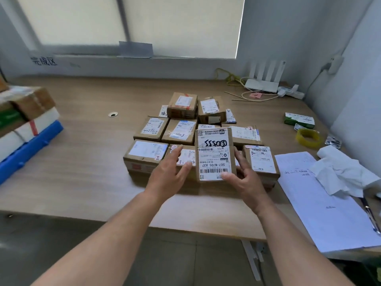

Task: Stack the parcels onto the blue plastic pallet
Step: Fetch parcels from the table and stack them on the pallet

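Observation:
Several small cardboard parcels (181, 131) with white labels lie clustered in the middle of the wooden table (86, 153). My right hand (245, 178) holds a labelled parcel (214, 153) marked "507-N705", thumb on its near edge and fingers along its right side. To its left, my left hand (171, 172) is spread with straight fingers, fingertips over a lower parcel (185, 156). The blue plastic pallet (26, 151) sits at the table's left edge with a few parcels (31, 104) stacked on it.
Right of the cluster lie white paper sheets (321, 203), crumpled tissue (342, 172), a yellow tape roll (309, 138) and a green-white box (300, 120). A white router (261, 83) with cables stands at the back right. A cable hole (113, 114) lies left of centre.

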Action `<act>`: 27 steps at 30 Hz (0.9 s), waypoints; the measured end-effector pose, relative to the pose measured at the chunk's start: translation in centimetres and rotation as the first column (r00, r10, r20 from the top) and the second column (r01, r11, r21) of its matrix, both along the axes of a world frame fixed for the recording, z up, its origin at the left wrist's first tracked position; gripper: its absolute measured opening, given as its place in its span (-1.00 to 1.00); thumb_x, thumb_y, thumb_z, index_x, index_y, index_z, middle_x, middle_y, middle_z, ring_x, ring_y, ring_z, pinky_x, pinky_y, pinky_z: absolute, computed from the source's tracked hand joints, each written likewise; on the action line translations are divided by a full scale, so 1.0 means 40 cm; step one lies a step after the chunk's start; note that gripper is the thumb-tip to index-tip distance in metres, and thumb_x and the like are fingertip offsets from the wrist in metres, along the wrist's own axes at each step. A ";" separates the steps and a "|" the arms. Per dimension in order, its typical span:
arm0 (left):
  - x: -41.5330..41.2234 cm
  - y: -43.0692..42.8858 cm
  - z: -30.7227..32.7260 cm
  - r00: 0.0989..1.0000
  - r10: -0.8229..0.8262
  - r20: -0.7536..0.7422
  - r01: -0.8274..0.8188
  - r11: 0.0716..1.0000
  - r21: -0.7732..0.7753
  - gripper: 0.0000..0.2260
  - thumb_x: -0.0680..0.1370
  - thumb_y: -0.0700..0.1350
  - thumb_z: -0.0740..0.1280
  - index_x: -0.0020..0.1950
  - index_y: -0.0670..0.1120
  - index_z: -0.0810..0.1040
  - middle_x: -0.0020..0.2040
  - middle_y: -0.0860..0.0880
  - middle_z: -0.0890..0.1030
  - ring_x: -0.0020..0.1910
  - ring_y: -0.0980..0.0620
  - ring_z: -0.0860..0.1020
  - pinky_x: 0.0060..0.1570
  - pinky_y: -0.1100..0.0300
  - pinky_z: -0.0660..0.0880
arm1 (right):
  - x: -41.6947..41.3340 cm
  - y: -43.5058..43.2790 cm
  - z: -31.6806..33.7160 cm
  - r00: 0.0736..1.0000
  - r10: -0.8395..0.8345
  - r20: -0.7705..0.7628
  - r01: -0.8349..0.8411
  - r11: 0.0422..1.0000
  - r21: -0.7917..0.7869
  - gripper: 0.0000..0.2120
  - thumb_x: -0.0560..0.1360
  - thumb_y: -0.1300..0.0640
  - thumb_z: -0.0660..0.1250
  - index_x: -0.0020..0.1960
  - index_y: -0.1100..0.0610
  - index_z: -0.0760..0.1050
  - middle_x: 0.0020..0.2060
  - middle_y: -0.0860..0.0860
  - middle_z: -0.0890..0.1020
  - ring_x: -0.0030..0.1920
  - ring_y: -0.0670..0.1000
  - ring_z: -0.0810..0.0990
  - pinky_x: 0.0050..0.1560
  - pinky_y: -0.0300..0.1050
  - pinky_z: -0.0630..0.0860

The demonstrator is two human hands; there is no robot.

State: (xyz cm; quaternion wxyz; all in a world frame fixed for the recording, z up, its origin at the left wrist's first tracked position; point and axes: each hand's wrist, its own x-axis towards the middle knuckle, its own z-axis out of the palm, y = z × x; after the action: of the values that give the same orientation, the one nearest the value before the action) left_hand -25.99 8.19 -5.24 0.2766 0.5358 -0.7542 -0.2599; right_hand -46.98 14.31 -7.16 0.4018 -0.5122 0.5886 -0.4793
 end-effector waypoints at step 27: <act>0.883 -0.207 0.115 0.795 0.505 0.337 -0.390 0.850 -0.355 -0.37 0.55 0.24 0.18 0.53 0.00 0.11 0.46 -0.02 0.31 0.44 -0.02 0.27 0.38 0.01 0.23 | 0.870 -0.398 0.140 0.964 0.266 0.017 -0.260 0.953 -0.157 -0.26 0.42 0.06 0.44 0.50 -0.19 0.18 0.06 -0.04 0.68 0.06 -0.05 0.66 0.21 0.10 0.53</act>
State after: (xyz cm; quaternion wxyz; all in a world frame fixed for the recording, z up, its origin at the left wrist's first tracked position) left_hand 9.31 -0.10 -0.65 0.2321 0.7006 -0.6736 0.0386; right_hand -12.19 -1.61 -1.57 0.4326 -0.6061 0.4687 -0.4752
